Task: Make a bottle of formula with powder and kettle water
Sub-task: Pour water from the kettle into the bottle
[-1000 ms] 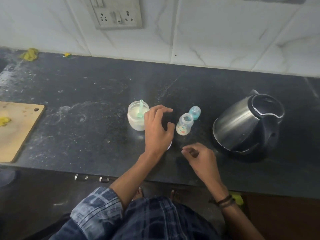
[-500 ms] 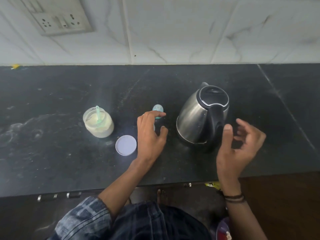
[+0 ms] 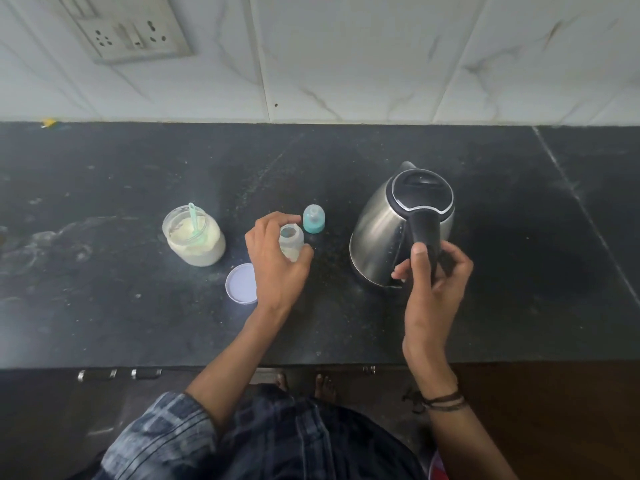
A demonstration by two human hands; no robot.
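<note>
Item one: my left hand [image 3: 277, 263] grips the small clear plastic baby bottle [image 3: 290, 237]. Item two, to its right: my right hand [image 3: 434, 285] curls round the black handle [image 3: 424, 230] of the stainless-steel kettle [image 3: 377, 230].

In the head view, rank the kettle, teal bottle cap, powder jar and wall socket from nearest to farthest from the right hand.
1. kettle: its handle is in the right hand grip.
2. teal bottle cap: left of the kettle.
3. powder jar: farther left.
4. wall socket: up on the wall, far left.
</note>
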